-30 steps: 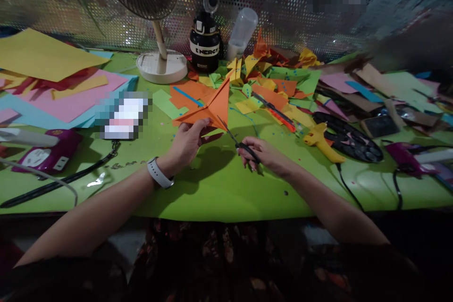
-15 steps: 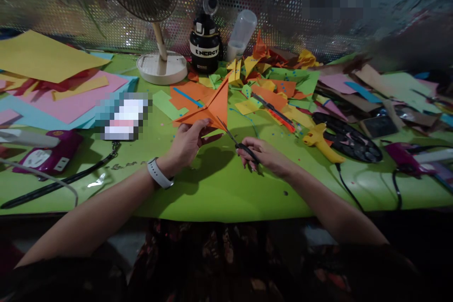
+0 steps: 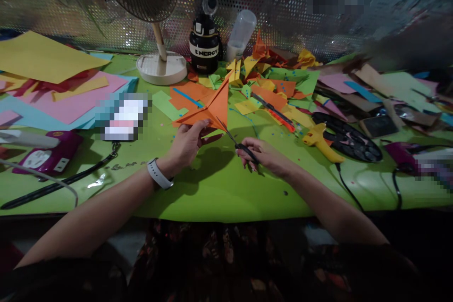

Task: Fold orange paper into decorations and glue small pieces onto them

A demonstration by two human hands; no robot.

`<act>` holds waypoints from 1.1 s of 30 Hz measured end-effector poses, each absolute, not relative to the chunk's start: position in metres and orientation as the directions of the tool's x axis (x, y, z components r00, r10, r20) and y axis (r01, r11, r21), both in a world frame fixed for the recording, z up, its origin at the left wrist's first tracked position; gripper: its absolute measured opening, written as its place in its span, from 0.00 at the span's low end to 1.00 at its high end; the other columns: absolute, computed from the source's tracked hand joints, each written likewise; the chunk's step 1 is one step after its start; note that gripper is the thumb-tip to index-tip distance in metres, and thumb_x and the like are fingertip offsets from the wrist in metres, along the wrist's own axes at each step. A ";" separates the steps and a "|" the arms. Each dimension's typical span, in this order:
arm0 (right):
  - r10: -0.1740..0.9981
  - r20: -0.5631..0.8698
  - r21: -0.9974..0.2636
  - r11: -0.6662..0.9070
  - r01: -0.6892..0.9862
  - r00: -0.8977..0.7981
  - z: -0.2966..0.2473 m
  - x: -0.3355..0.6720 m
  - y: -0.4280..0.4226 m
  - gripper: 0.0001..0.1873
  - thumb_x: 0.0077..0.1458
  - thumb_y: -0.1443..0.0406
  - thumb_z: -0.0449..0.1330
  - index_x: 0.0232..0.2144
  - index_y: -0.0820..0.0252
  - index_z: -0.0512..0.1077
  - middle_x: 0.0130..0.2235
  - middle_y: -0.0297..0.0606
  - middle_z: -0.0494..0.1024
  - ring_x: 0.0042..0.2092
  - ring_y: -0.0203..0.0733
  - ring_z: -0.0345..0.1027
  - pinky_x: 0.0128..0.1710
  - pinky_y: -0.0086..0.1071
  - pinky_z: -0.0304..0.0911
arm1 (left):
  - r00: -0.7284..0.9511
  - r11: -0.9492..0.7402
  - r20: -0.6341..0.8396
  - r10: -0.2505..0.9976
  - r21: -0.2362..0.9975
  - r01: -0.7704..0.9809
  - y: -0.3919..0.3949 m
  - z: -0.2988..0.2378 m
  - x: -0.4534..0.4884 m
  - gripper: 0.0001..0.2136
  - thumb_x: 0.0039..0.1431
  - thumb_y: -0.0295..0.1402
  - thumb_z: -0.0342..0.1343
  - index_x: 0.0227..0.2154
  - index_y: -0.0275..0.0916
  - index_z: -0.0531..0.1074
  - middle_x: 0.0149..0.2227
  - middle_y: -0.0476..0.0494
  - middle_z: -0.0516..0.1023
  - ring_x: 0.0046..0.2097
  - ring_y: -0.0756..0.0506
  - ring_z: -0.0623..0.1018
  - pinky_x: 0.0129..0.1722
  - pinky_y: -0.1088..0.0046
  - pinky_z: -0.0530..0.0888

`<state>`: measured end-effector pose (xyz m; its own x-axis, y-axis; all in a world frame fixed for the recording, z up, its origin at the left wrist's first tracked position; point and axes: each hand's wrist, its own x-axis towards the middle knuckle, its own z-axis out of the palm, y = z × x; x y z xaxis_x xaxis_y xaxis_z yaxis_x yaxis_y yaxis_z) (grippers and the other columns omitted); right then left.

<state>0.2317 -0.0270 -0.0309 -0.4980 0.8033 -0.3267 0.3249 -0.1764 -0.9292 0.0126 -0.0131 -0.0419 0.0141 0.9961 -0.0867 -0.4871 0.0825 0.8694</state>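
Note:
My left hand, with a white watch on its wrist, pinches the near edge of a folded orange paper shape held just above the green table. My right hand is closed round the dark handles of a pair of scissors. The blades point up and left, with their tips at the lower edge of the orange paper beside my left fingers.
A desk fan on a white base, a black bottle and a clear cup stand at the back. Coloured paper sheets lie left, scraps in the middle. A yellow glue gun and a black tray lie right, a purple device left.

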 end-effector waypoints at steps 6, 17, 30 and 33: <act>0.813 -0.325 -0.929 -0.178 0.325 -0.482 -0.032 0.231 -0.027 0.23 0.49 0.47 0.67 0.32 0.57 0.66 0.24 0.29 0.73 0.20 0.29 0.59 0.19 0.26 0.53 | 0.026 0.074 -0.070 0.997 0.868 -0.491 -0.011 -0.045 0.011 0.09 0.49 0.36 0.66 0.24 0.37 0.73 0.33 0.43 0.81 0.42 0.41 0.81 0.48 0.56 0.79; 0.830 -0.302 -0.940 -0.176 0.293 -0.470 -0.030 0.229 -0.027 0.25 0.46 0.46 0.69 0.30 0.58 0.66 0.23 0.30 0.71 0.22 0.30 0.60 0.20 0.27 0.50 | -0.004 -0.003 0.001 1.000 0.878 -0.479 -0.007 -0.049 0.010 0.07 0.49 0.34 0.66 0.24 0.37 0.75 0.31 0.45 0.80 0.37 0.44 0.81 0.47 0.58 0.80; 0.843 -0.300 -0.950 -0.220 0.223 -0.446 -0.032 0.226 -0.028 0.25 0.42 0.48 0.72 0.28 0.59 0.68 0.22 0.28 0.71 0.23 0.30 0.62 0.24 0.28 0.60 | -0.026 -0.021 0.009 1.000 0.868 -0.496 -0.006 -0.050 0.009 0.07 0.49 0.33 0.66 0.23 0.37 0.76 0.29 0.48 0.78 0.34 0.48 0.79 0.46 0.59 0.80; 0.848 -0.298 -0.951 -0.228 0.208 -0.437 -0.031 0.226 -0.029 0.25 0.41 0.47 0.72 0.27 0.59 0.68 0.22 0.27 0.70 0.22 0.29 0.61 0.24 0.27 0.59 | -0.027 -0.022 0.010 1.000 0.868 -0.496 -0.006 -0.050 0.009 0.08 0.49 0.34 0.67 0.22 0.37 0.75 0.29 0.48 0.78 0.34 0.48 0.79 0.46 0.60 0.80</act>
<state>0.2262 -0.0294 -0.0307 -0.4371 0.8484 -0.2984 0.2075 -0.2277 -0.9514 0.0086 -0.0058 -0.0500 -0.0272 0.9996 0.0096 -0.4965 -0.0219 0.8678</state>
